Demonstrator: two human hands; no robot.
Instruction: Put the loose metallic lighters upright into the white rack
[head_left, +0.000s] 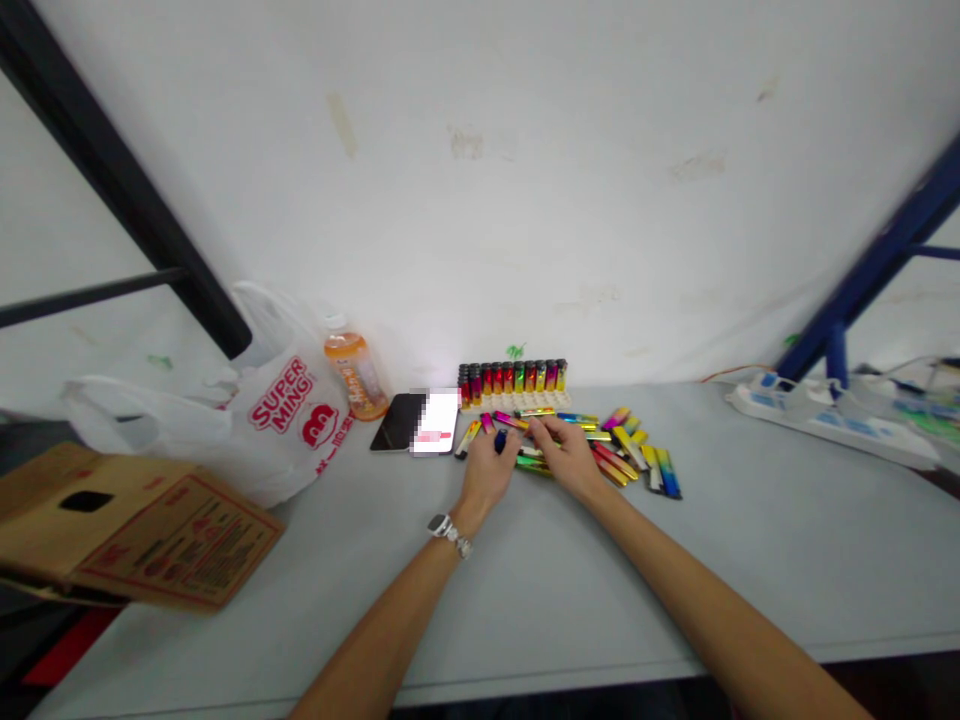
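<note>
Two bare hands, both over a loose spread of shiny, many-coloured lighters lying flat at mixed angles on the grey tabletop. Left hand, watch at the wrist: grip closed about a small dark blue piece, probably a lighter's end. Right hand: fingertips bent down among the lighters; whether its grip pinches one, cannot tell. Behind, near the wall: one pale rack, with upright lighters in close rows. Left of the rack: one dark-faced device beside a bright screen; one bottle of orange drink; one printed plastic bag; one cardboard box. Far right: one white power strip. Hazards, as judged: a knuckle or sleeve-less forearm catching the rack could tip the closely set upright lighters against one another; smooth casings may slide or roll when fingers dig between crossed pieces; a careless press on a lighter's top might release gas or a spark.
</note>
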